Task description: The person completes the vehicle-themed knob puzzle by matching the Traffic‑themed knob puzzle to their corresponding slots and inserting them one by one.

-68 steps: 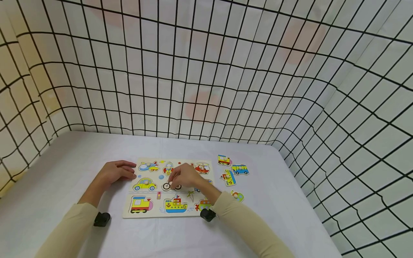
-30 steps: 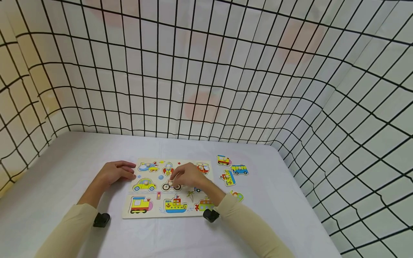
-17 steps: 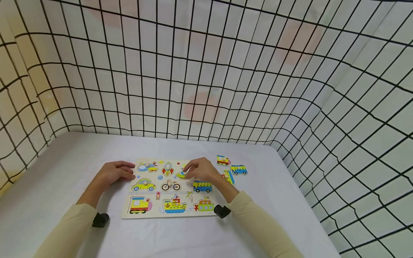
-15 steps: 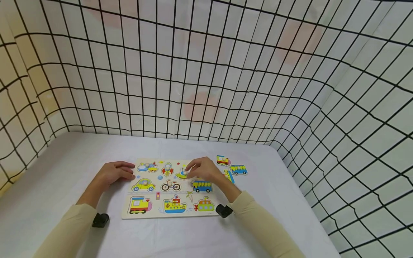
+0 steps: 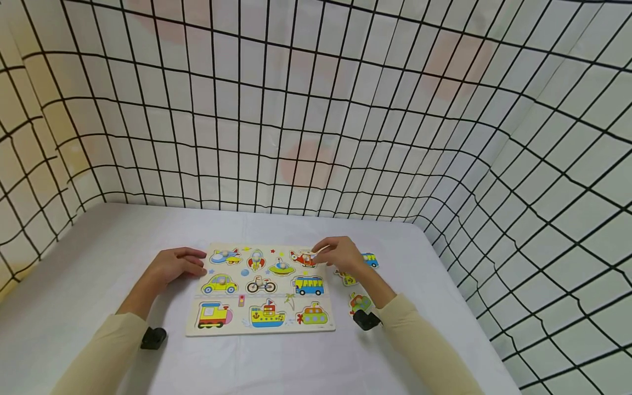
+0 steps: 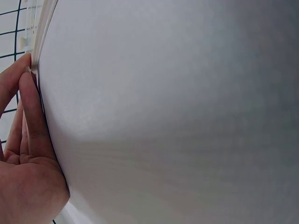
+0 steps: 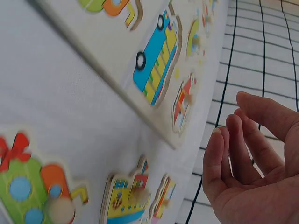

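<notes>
My left hand point(image 5: 174, 264) lies at the left edge of a wooden peg puzzle board point(image 5: 241, 321), thumb and fingertips right at that edge; the left wrist view shows its fingers point(image 6: 35, 116) loosely bent. The right hand point(image 5: 340, 253) hovers over the board's upper right corner beside the red helicopter piece point(image 5: 302, 258). In the right wrist view its fingers point(image 7: 266, 112) curve loosely with a gap between thumb and fingers and nothing between them. The plane, rocket, flying saucer point(image 5: 282, 268), car and bicycle point(image 5: 261, 285) pieces sit on the board with their knobs.
Loose pieces lie right of the board: a green submarine point(image 5: 359, 303), a yellow ship point(image 7: 125, 200) and a blue bus point(image 5: 371, 260), partly hidden by the right arm. Black netting point(image 5: 316, 137) over white cloth encloses the white table point(image 5: 266, 365) on its back and sides.
The right hand has left the bicycle, gone past the flying saucer, and moved right to the helicopter, uncovering the board's middle and right. The left hand stays in place.
</notes>
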Available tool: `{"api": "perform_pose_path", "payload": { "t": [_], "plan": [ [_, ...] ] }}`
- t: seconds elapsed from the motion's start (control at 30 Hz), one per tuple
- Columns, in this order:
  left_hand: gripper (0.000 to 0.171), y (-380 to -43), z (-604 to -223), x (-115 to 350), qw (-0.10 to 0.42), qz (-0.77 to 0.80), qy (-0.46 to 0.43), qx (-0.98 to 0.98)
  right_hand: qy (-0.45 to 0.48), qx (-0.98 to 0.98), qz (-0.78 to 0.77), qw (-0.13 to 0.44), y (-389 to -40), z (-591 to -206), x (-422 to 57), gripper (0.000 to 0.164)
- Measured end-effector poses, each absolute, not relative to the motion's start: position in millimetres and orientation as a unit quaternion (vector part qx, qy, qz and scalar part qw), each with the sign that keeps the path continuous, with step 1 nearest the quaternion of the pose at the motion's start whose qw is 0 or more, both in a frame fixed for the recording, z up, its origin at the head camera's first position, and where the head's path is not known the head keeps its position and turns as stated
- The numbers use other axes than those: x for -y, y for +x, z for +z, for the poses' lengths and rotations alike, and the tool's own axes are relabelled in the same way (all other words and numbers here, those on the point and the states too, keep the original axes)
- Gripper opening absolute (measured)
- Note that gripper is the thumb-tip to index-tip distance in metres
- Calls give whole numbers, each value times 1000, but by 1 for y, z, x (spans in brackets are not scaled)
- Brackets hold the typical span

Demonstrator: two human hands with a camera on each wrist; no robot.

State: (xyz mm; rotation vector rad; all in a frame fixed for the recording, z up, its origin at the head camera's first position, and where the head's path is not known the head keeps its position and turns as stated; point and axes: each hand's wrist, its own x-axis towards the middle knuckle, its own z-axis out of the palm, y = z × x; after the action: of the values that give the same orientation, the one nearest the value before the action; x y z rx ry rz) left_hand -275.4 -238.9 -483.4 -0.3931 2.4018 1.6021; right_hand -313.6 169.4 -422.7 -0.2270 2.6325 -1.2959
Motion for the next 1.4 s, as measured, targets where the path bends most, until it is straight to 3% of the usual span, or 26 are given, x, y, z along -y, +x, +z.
{"api": "perform_pose_path", "payload": {
  "t": [0.73, 1.4],
  "plan": [
    [59, -271, -481, 238, 107, 542, -125, -824, 51, -895, -442, -4, -329, -441, -262, 30],
    [60, -271, -481, 237, 104, 543, -134, -822, 107, -898, -426, -20, -331, -469, -285, 30]
  ]
}}
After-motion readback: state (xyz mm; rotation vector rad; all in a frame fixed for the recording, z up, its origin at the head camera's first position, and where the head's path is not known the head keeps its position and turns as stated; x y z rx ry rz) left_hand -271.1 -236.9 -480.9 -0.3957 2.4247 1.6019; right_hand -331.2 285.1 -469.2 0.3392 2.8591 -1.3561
